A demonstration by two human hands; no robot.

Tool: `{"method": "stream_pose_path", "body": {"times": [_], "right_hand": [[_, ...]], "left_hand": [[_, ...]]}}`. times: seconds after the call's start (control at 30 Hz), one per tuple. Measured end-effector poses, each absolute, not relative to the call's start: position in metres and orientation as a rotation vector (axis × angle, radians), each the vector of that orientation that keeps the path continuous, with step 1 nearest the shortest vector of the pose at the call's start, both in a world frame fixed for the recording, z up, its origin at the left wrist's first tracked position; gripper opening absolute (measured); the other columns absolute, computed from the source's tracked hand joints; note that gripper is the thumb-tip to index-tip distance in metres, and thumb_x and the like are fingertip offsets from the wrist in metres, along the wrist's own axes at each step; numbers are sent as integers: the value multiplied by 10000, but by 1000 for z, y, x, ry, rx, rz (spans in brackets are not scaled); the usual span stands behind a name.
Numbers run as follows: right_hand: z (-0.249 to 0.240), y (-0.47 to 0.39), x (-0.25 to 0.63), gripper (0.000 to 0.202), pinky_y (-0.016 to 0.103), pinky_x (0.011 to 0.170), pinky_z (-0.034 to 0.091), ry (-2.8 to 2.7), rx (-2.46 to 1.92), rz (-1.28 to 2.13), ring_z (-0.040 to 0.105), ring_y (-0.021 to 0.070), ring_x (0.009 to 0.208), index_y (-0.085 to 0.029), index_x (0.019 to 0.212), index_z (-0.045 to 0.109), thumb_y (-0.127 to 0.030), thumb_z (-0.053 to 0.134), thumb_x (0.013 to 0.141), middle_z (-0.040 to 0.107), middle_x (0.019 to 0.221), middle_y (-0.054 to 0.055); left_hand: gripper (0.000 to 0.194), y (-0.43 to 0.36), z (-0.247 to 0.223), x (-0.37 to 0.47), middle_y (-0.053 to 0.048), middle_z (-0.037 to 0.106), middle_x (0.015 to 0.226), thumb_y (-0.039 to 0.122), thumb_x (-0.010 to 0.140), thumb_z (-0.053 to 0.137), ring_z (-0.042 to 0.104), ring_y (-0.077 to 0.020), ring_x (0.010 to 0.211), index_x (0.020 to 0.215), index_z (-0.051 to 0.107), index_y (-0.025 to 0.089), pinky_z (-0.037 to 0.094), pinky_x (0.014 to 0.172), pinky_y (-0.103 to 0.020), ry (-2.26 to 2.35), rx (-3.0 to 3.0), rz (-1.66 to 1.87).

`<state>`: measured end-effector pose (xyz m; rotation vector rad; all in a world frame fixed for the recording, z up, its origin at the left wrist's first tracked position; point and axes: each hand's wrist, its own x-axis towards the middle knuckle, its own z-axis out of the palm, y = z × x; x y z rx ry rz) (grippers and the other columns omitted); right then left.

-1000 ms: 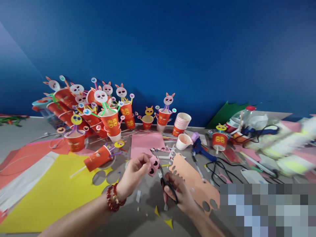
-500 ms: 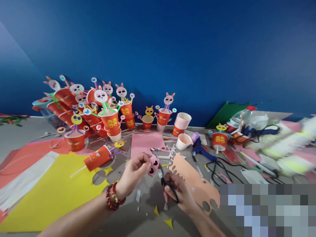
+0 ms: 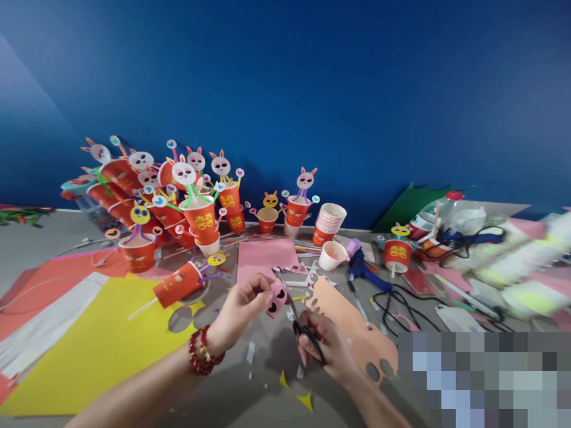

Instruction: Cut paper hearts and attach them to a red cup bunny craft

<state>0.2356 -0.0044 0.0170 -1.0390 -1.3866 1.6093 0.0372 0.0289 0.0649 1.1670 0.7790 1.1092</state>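
Note:
Between the fingertips of my left hand is a small piece of pink paper bearing two black hearts. My right hand has its fingers through the black handles of a pair of scissors, whose blades point up and away beside the paper's right edge. Whether the blades touch the paper I cannot tell. Beyond the hands lies a pink sheet, and to the right an orange sheet with round holes cut out.
Red paper cups with paper rabbit heads crowd the back left. One decorated cup lies on its side by a yellow sheet. A blue glue gun, its black cord and a cup stack stand right of centre.
The view has shifted very slightly. Both hands keep nearly the same pose, and the scissors stay beside the pink paper.

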Motion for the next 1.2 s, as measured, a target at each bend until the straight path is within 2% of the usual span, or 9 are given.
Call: {"method": "stream_pose_path", "body": {"times": [0.63,0.93,1.2], "right_hand": [[16,-2,239,657,189,367,375,-1382,-1068,1613,459,74,340,-210,668,413,-787,720,597,459,467,-78],[12,-1,243,625,177,373,325,-1381,-1067,1612,467,74,353,-206,655,433,-743,749,602,484,464,-71],[11,0,246,642,182,369,309,-1381,-1086,1620,464,77,351,-220,654,392,-727,777,576,461,474,-82]], "left_hand": [[238,35,71,33,3,571,774,335,819,653,632,-137,650,710,513,175,458,569,-232,781,1198,1078],[219,36,72,31,-17,591,829,326,825,651,622,-131,657,728,531,170,458,571,-227,780,1220,1067],[178,36,74,28,-3,563,814,278,815,648,575,-101,619,723,542,169,447,552,-208,796,1240,1074]]}}
